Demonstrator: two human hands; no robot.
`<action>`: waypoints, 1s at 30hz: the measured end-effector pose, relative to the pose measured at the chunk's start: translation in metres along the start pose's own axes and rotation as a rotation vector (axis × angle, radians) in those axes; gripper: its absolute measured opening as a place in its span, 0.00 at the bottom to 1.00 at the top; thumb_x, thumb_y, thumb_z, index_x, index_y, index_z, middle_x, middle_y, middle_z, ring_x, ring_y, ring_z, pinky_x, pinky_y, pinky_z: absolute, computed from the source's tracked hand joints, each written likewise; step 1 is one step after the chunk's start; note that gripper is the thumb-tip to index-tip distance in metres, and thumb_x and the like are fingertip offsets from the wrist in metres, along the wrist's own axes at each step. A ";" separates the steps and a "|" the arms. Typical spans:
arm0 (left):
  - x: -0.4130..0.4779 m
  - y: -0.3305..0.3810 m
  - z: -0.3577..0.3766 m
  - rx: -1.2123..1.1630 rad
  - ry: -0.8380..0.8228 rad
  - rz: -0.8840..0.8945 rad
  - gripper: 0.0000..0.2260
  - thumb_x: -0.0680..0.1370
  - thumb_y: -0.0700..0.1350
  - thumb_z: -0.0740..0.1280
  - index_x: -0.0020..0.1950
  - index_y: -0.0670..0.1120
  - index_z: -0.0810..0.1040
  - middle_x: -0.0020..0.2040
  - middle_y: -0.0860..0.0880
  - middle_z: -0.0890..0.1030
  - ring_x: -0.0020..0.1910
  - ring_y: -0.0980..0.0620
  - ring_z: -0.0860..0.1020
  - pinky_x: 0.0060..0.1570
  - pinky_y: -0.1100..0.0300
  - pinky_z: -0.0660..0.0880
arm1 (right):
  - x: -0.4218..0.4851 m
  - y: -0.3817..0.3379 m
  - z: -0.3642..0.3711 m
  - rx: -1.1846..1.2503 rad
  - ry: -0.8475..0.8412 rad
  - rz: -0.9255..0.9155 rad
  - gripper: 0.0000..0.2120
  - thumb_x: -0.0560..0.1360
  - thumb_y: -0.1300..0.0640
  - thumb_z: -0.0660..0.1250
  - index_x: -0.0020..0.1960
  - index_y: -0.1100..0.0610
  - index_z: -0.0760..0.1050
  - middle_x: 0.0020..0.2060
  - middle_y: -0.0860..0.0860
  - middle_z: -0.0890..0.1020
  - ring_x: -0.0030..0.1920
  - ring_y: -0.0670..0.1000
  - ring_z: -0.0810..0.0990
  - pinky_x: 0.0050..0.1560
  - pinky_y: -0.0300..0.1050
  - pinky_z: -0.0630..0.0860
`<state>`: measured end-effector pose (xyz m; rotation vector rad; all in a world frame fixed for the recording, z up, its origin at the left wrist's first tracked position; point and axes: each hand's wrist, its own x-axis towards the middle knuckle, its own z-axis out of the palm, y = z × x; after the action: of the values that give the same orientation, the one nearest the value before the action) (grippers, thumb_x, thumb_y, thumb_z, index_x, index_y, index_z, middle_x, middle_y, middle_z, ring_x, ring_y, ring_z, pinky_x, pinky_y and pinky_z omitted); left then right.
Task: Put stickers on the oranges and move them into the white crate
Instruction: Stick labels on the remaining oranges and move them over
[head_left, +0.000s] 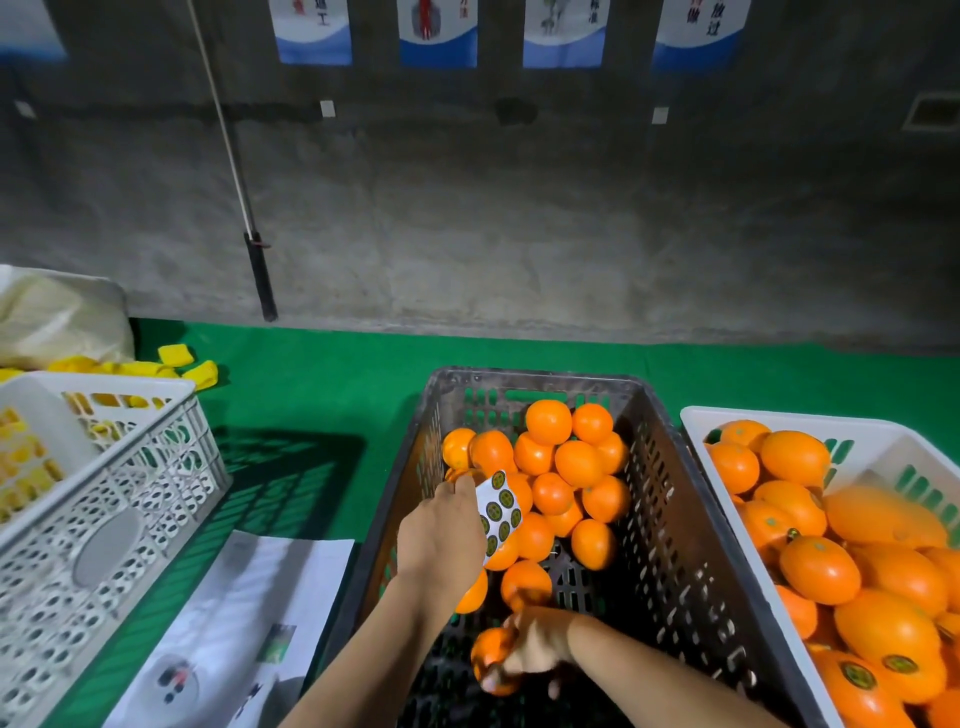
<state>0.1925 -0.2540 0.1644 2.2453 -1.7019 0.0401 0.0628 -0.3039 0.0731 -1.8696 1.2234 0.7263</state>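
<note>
Grabbing an orange (491, 656) from the dark crate (691, 519).
My right hand (535, 649) curls round it at the near end; my left hand (441, 535), just beyond, pinches the sticker sheet (497, 512); the white crate (727, 415) lies right.

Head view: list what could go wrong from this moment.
1. The right hand grips a blurred orange low in the dark slotted plastic crate; a hurried lift might let it slip back.
2. The left hand pinches the white sheet of round green stickers over the fruit pile; it could bend or snag.
3. The white plastic crate on the right already looks heaped, so added oranges may roll off.
</note>
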 end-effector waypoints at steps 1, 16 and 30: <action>0.000 0.000 0.000 0.003 -0.013 0.002 0.07 0.80 0.46 0.62 0.58 0.49 0.68 0.54 0.50 0.78 0.47 0.50 0.81 0.33 0.60 0.66 | -0.001 -0.003 0.001 -0.051 -0.006 -0.013 0.45 0.73 0.38 0.71 0.79 0.58 0.56 0.79 0.53 0.56 0.70 0.60 0.72 0.53 0.53 0.81; -0.009 0.009 -0.015 -0.131 0.135 0.002 0.23 0.76 0.72 0.51 0.46 0.53 0.66 0.45 0.52 0.79 0.44 0.47 0.81 0.37 0.55 0.72 | -0.049 0.018 -0.073 1.212 0.421 -0.034 0.28 0.69 0.31 0.70 0.44 0.58 0.74 0.30 0.56 0.78 0.24 0.51 0.73 0.29 0.36 0.64; -0.005 0.013 -0.005 -0.171 0.193 0.040 0.21 0.75 0.69 0.60 0.39 0.53 0.63 0.38 0.51 0.75 0.40 0.45 0.81 0.34 0.54 0.73 | -0.124 0.087 -0.136 2.705 0.539 -1.042 0.44 0.73 0.26 0.59 0.73 0.60 0.69 0.71 0.55 0.73 0.72 0.56 0.70 0.53 0.51 0.74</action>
<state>0.1798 -0.2506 0.1714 2.0140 -1.5854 0.1126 -0.0579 -0.3791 0.2189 0.1340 0.2622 -1.5037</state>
